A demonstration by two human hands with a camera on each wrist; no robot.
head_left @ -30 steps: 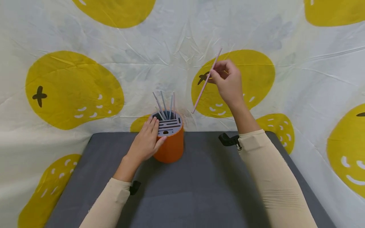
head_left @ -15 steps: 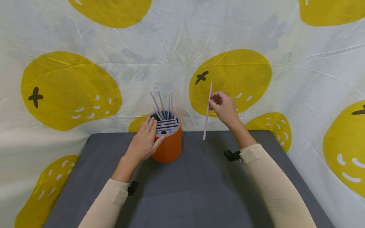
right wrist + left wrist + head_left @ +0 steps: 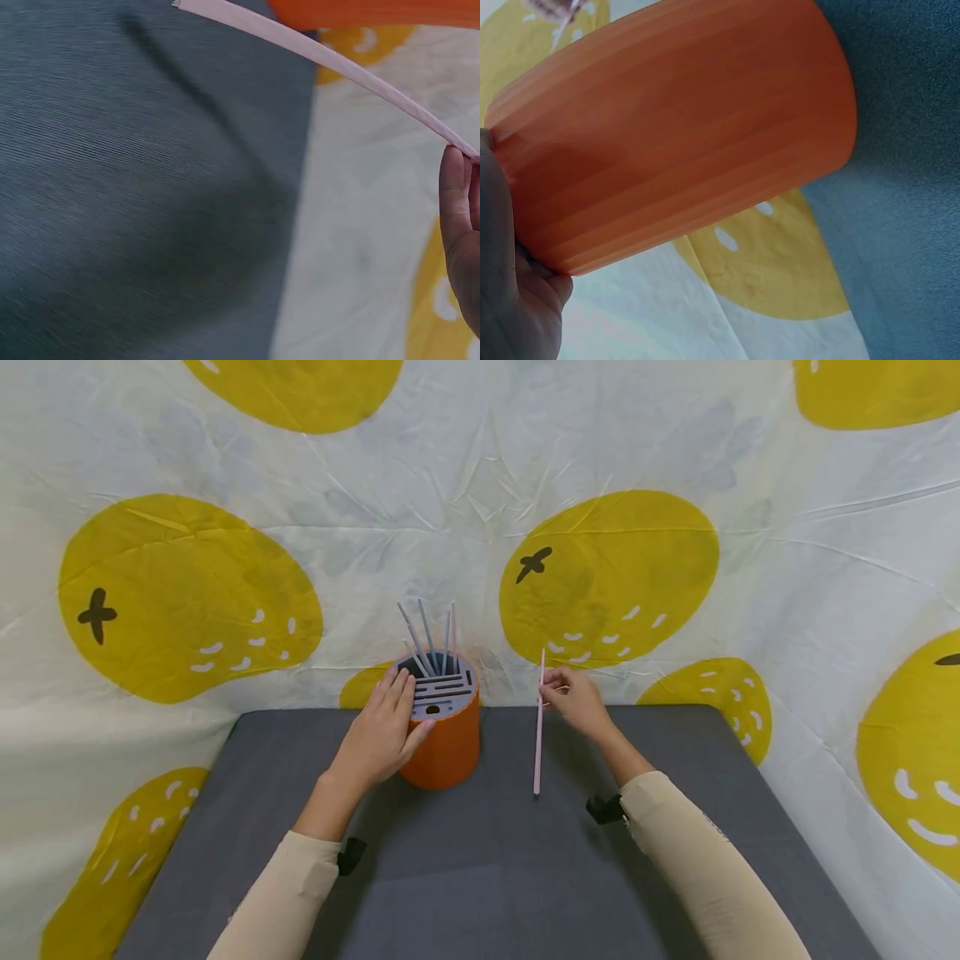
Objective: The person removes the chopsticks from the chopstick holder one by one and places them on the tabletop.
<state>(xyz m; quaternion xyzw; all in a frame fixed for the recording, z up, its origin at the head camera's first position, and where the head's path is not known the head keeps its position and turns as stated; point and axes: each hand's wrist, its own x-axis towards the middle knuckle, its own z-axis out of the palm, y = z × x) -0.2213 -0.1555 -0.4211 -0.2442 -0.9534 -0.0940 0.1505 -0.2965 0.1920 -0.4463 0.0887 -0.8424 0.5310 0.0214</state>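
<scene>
In the head view, a round orange knife block (image 3: 442,752) with a grey slotted top (image 3: 442,693) stands towards the back of the dark table. Several thin grey-blue and pink sticks (image 3: 447,639) rise from its rear compartment. My left hand (image 3: 378,722) rests on the block's left edge, fingers straight across the top and thumb towards its front. To the right, my right hand (image 3: 576,700) pinches a pink chopstick (image 3: 537,743) near its upper end. The chopstick hangs almost upright, thicker end down. In the right wrist view, its lower end is apart from its shadow on the cloth.
Dark grey cloth covers the table (image 3: 465,877). A white curtain (image 3: 420,485) printed with yellow fruit shapes hangs right behind the table's back edge. Small black wrist devices (image 3: 604,810) sit under both sleeves.
My right hand has come down from high against the curtain to near table height, with the chopstick turning from slanted to nearly upright. The left hand stays on the knife block.
</scene>
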